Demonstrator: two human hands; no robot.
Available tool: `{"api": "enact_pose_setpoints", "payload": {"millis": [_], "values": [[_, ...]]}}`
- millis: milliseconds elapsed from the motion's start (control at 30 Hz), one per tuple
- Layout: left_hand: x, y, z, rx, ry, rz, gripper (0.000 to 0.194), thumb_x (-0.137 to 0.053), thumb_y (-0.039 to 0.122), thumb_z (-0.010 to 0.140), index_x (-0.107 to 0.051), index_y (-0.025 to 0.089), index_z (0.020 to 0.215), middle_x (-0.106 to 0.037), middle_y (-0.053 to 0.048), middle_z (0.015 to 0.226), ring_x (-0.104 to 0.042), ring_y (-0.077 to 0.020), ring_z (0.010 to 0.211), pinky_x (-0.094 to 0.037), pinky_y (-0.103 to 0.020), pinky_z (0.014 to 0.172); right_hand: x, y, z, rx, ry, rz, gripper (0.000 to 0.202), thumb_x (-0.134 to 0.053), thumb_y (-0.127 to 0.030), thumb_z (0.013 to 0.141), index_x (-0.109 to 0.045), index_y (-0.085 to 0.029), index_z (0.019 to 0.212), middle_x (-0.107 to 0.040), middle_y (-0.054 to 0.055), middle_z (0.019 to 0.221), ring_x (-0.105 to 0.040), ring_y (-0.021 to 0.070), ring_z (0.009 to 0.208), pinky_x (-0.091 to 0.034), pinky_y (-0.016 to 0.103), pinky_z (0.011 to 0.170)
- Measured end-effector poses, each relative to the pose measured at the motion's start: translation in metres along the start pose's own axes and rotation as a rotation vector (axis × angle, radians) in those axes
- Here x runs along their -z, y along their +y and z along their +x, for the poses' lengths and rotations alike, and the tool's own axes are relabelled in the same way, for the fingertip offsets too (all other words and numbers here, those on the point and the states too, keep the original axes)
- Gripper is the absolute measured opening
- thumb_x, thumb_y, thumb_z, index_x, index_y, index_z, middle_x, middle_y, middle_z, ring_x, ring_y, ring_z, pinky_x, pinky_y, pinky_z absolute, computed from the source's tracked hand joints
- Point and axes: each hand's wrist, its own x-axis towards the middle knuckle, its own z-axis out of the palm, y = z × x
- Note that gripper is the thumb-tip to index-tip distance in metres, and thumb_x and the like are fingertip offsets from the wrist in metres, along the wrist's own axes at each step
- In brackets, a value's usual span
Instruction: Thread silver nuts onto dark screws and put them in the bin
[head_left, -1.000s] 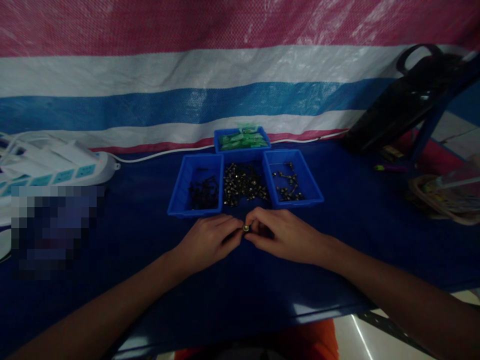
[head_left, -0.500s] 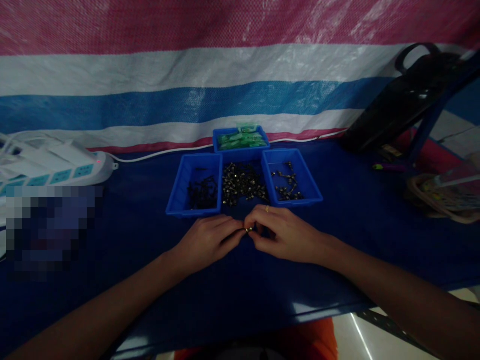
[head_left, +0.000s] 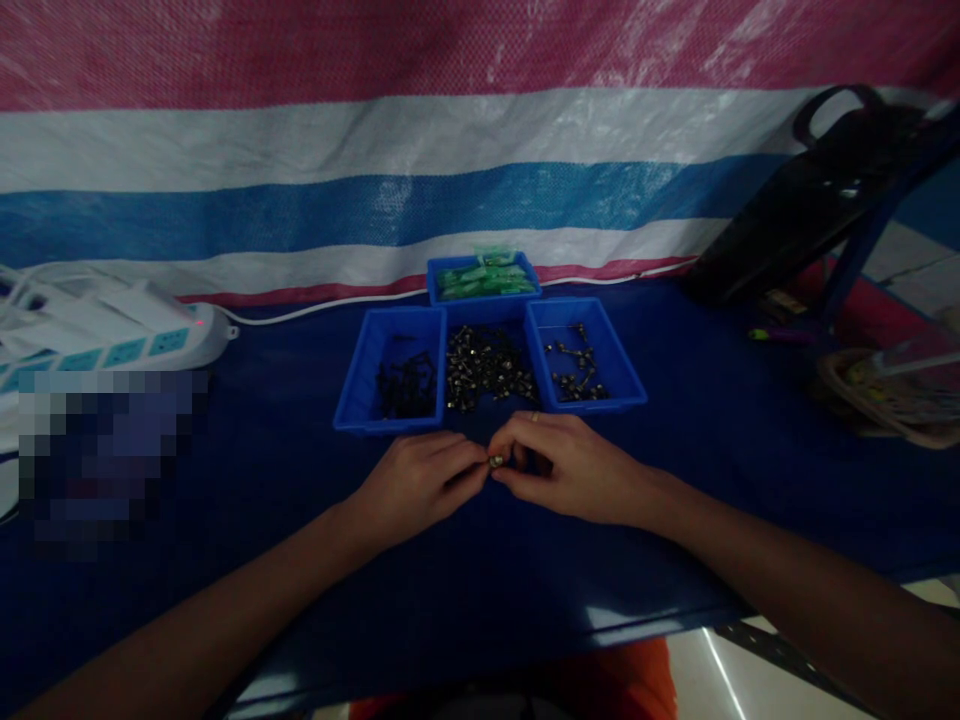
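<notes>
My left hand (head_left: 424, 482) and my right hand (head_left: 566, 467) meet fingertip to fingertip above the blue table. Between them they pinch a small shiny metal part (head_left: 496, 461), mostly covered by the fingers, so its exact kind is hidden. Just beyond my hands lies a heap of small metal parts (head_left: 487, 368). A blue tray (head_left: 352, 385) left of the heap holds dark, thin pieces (head_left: 407, 385). On the heap's right, another blue tray (head_left: 622, 365) contains several small metal pieces (head_left: 579, 375).
Behind the heap, a small blue tray (head_left: 484, 298) holds green packets (head_left: 480, 275). A white power strip (head_left: 199, 338) with cables is at left. At right stand a tilted black bottle (head_left: 802, 200) and a basket (head_left: 892, 410). A striped sheet (head_left: 450, 130) hangs behind.
The right fingertips have shifted slightly around the small metal part, which is turned a little and sits at nearly the same place. The left hand stays almost still.
</notes>
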Motion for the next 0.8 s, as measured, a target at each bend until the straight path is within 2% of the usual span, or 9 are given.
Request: {"api": "enact_pose_setpoints", "payload": {"millis": [100, 233, 333, 500, 633, 800], "values": [[0.0007, -0.0013, -0.0005, 0.006, 0.020, 0.013, 0.014, -0.046, 0.021, 0.087, -0.057, 0.016, 0.080, -0.055, 0.002, 0.065, -0.051, -0.0067, 0.058, -0.039, -0.017, 0.054, 0.0015, -0.0003, 0.0006, -0.015, 0.029, -0.029, 0.010, -0.056, -0.022, 0.080, -0.057, -0.018, 0.089, -0.059, -0.002, 0.077, -0.055, 0.0085, 0.069, -0.042, 0.020, 0.064], [0.0021, -0.0026, -0.0020, 0.017, 0.050, 0.029, 0.013, -0.047, 0.021, 0.088, -0.057, 0.017, 0.095, -0.059, 0.002, 0.075, -0.055, -0.0062, 0.064, -0.043, -0.017, 0.060, 0.0027, 0.0017, 0.0008, -0.067, 0.036, -0.077, 0.010, -0.055, -0.020, 0.081, -0.057, -0.018, 0.090, -0.061, -0.001, 0.078, -0.057, 0.0087, 0.070, -0.042, 0.020, 0.065], [0.0023, -0.0014, -0.0037, -0.053, 0.047, 0.104, 0.015, -0.046, 0.021, 0.088, -0.057, 0.018, 0.097, -0.060, 0.001, 0.078, -0.056, -0.0074, 0.066, -0.043, -0.018, 0.059, 0.0007, 0.0040, 0.0005, -0.111, -0.018, -0.055, 0.010, -0.054, -0.018, 0.080, -0.056, -0.018, 0.090, -0.061, -0.002, 0.077, -0.057, 0.0091, 0.068, -0.042, 0.020, 0.063], [0.0025, 0.0017, -0.0060, -0.188, -0.029, 0.198, 0.018, -0.044, 0.020, 0.088, -0.058, 0.018, 0.100, -0.060, 0.001, 0.075, -0.056, -0.0085, 0.065, -0.043, -0.019, 0.054, -0.0042, 0.0055, 0.0002, -0.127, -0.121, -0.035, 0.013, -0.052, -0.010, 0.077, -0.055, -0.018, 0.087, -0.060, -0.002, 0.074, -0.057, 0.0095, 0.068, -0.039, 0.019, 0.060], [0.0034, 0.0007, -0.0053, -0.131, 0.002, 0.170, 0.018, -0.045, 0.020, 0.088, -0.056, 0.018, 0.102, -0.059, 0.001, 0.074, -0.056, -0.0086, 0.065, -0.044, -0.019, 0.057, -0.0033, 0.0059, -0.0002, -0.107, -0.119, -0.096, 0.006, -0.052, -0.020, 0.082, -0.056, -0.017, 0.085, -0.062, -0.001, 0.074, -0.058, 0.0100, 0.068, -0.040, 0.020, 0.061], [0.0031, 0.0013, -0.0016, -0.010, 0.038, 0.074, 0.015, -0.044, 0.021, 0.087, -0.057, 0.016, 0.091, -0.058, 0.001, 0.070, -0.054, -0.0070, 0.060, -0.042, -0.017, 0.055, -0.0004, 0.0038, -0.0011, -0.080, -0.041, -0.160, 0.012, -0.053, -0.027, 0.084, -0.058, -0.018, 0.089, -0.063, 0.000, 0.076, -0.059, 0.0111, 0.072, -0.042, 0.022, 0.066]]}}
